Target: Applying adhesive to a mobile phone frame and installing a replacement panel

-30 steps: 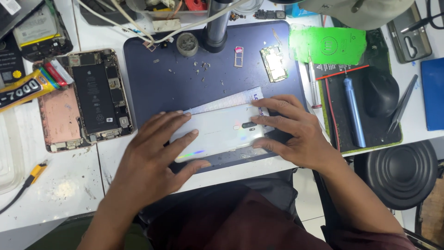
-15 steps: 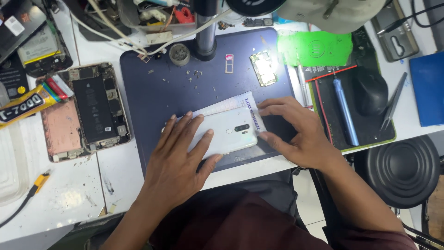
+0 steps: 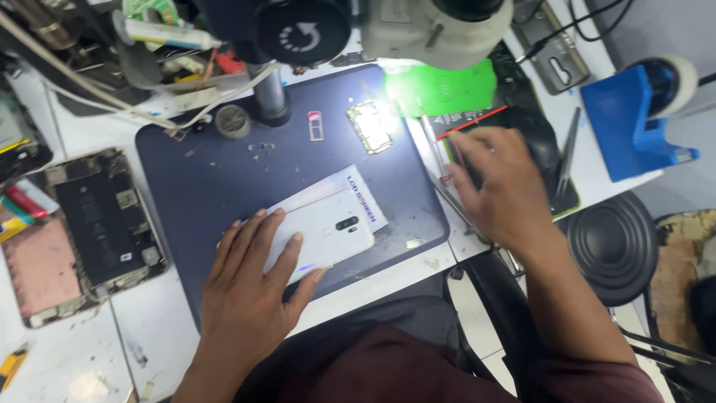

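Cluttered repair bench, dark blue mat (image 3: 224, 179). Your left hand (image 3: 250, 287) lies flat, fingers spread, pinning the white phone (image 3: 328, 231); keep that pressure even. Beyond it to the right, your right hand (image 3: 496, 186) reaches over the tool tray (image 3: 563, 190), fingers loosely curled, holding nothing visible.
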